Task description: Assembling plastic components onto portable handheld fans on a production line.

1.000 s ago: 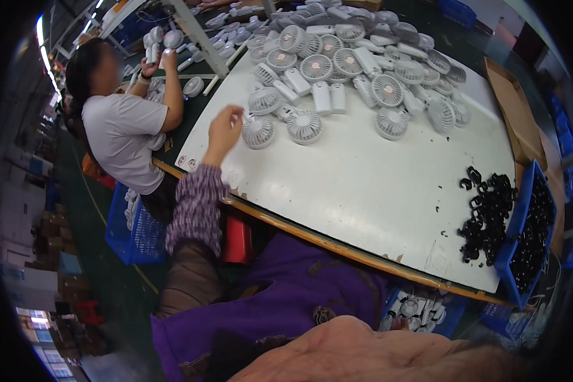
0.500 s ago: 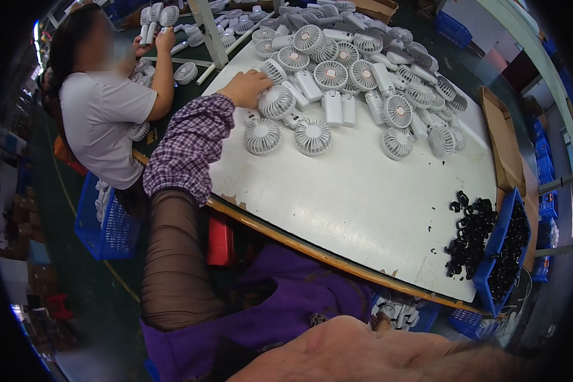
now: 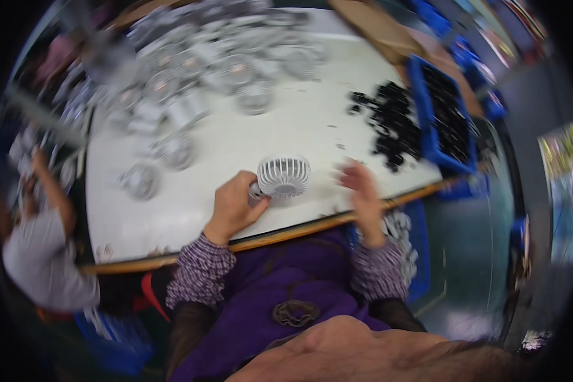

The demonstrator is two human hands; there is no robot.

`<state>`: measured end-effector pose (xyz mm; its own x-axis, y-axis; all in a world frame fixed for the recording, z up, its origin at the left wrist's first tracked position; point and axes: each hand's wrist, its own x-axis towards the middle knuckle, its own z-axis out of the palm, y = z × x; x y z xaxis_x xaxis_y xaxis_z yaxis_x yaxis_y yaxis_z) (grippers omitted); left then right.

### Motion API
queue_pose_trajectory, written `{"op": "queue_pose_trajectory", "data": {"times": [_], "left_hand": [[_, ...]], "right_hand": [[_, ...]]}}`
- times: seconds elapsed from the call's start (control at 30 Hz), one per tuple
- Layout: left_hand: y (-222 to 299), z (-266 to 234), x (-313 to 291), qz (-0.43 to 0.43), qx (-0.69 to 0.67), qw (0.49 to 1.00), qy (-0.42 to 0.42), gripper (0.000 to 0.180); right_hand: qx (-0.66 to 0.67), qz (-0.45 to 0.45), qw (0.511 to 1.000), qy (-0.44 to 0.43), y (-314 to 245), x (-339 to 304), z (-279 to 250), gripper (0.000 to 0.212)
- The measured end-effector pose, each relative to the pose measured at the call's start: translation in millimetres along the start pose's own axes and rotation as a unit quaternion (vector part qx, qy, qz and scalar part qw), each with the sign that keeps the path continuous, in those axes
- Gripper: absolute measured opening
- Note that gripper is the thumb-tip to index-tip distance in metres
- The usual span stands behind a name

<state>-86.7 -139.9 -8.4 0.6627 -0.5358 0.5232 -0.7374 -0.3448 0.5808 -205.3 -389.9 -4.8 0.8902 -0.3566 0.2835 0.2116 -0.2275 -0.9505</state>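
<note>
My left hand [image 3: 235,202] grips a small grey handheld fan [image 3: 284,176] by its handle, just above the front part of the table. The fan's round slatted head points to the right of my fingers. To the right of it, my right hand [image 3: 361,188] hovers over the table edge, smeared by motion, with nothing visible in it. Two more fans [image 3: 175,150] lie loose at the left, beyond my left hand. Small black parts [image 3: 395,124] are spread in a heap beyond my right hand.
A heap of white and grey fans [image 3: 235,70] covers the far side of the white table [image 3: 248,137]. At right stands a blue tray [image 3: 431,149] of black parts, near a cardboard box [image 3: 379,28]. A blue crate [image 3: 420,254] sits below the edge. A co-worker [image 3: 41,254] works at left.
My left hand has come back from the heap toward my body with a fan in it. My right hand has come into view. The whole view has swung to the right.
</note>
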Motion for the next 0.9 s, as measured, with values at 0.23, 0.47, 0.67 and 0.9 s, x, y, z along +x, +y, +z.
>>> {"op": "queue_pose_trajectory", "data": {"times": [0.23,0.47,0.67,0.9], "left_hand": [[37,55,6,-0.092,-0.246,0.964,-0.044,0.041],[30,68,0,-0.302,-0.272,0.912,-0.051,0.034],[15,54,14,-0.379,-0.467,0.798,-0.037,0.032],[-13,48,6,-0.313,-0.595,0.74,0.036,0.033]], "right_hand": [[-0.044,-0.083,0.995,0.038,-33,27,40,0.043],[0.067,0.1,0.992,-0.045,6,56,31,0.028],[-0.416,0.11,0.895,0.115,43,174,-42,0.042],[-0.528,0.246,0.811,0.06,82,217,-46,0.032]]}}
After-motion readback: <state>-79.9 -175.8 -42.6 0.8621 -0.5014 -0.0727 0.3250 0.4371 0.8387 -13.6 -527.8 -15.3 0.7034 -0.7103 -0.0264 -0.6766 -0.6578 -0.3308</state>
